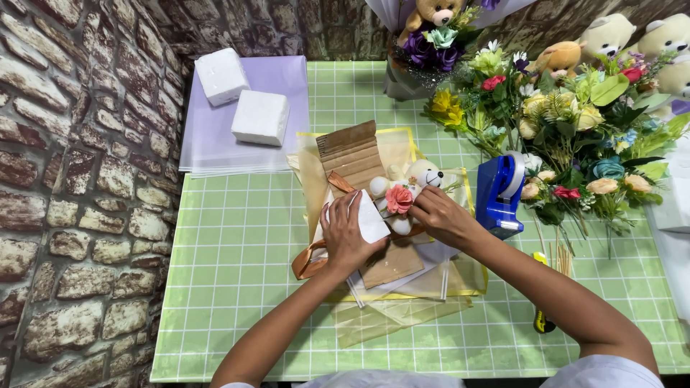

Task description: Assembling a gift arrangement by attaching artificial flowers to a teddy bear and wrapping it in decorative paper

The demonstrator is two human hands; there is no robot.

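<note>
A small white teddy bear [420, 174] with a pink flower [399, 198] lies on a brown corrugated card [351, 154] over sheer yellow wrapping sheets [392, 316] at the middle of the table. My left hand [346, 233] presses flat on a white foam block [372, 221] beside the bear. My right hand [440, 214] grips the bear's lower part next to the flower. A brown satin ribbon [307, 262] loops out under my left wrist. White sticks [356, 293] poke out from below the card.
A blue tape dispenser [501, 192] stands right of my right hand. Artificial flowers [568, 122] and plush bears [607, 34] fill the back right. Two white foam blocks [259, 117] rest on lilac sheets [215, 144] at back left. A yellow cutter [540, 320] lies right. Brick wall [79, 179] at left.
</note>
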